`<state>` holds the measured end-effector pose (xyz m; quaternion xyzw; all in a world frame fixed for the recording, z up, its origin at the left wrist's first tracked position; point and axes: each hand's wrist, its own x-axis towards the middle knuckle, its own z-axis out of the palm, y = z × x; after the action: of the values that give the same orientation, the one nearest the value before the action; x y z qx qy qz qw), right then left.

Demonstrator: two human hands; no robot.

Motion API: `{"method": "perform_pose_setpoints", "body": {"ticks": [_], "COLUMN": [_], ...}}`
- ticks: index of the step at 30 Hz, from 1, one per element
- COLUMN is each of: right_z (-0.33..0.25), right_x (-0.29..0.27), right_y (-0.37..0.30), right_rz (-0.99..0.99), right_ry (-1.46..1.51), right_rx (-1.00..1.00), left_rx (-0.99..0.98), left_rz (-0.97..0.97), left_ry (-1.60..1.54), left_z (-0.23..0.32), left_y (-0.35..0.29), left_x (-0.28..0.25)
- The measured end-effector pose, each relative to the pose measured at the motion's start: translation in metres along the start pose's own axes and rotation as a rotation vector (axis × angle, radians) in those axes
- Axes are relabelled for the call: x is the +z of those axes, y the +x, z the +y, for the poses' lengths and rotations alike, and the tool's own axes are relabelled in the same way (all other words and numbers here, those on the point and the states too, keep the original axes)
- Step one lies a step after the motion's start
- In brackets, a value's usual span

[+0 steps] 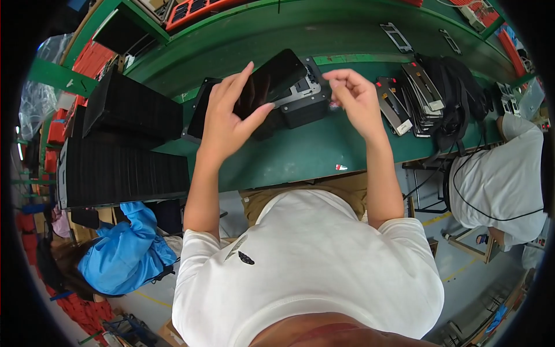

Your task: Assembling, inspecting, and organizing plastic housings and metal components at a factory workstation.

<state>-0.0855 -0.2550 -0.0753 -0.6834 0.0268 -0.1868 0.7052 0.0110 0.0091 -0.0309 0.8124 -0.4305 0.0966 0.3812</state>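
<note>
My left hand (226,118) grips a glossy black phone screen (273,80) by its near left side, thumb on one edge and fingers along the other. The screen is tilted up over a black block-shaped fixture (306,111) on the green bench. A silver phone frame (309,88) lies on the fixture, partly covered by the screen. Just right of the fixture is my right hand (357,99), thumb and forefinger bent together; whatever they may pinch is too small to make out. Another black fixture (201,113) stands behind my left hand, mostly hidden.
Stacks of black trays (124,173) line the bench's left end. To the right lie piled flat phone parts (421,95) and a black bag (459,95). A small red-and-white scrap (341,167) rests near the front edge. People sit on both sides, one in a blue jacket (118,254).
</note>
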Motion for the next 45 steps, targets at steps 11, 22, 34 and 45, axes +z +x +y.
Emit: {"method": "perform_pose_setpoints", "body": {"ticks": [11,22,34,45], "right_z": [0.026,0.034,0.046,0.037], "right_x": [-0.003,-0.003,0.013,-0.002], "right_y": [0.020,0.036,0.027,0.039], "right_rz": [0.113,-0.104,-0.120,-0.160], "right_ry": [-0.016,-0.014,0.101,-0.134], "right_rx": [0.044,0.264,0.221,0.085], "left_rx": [-0.118,-0.056,-0.066,-0.336], "left_rz": [-0.062,-0.066,-0.097,-0.119], "left_ry": [0.088,0.090,0.089,-0.055], "left_z": [-0.010,-0.002,-0.014,-0.037], "left_y": [0.026,0.027,0.018,-0.022], "left_x": [0.039,0.038,0.030,0.000]}}
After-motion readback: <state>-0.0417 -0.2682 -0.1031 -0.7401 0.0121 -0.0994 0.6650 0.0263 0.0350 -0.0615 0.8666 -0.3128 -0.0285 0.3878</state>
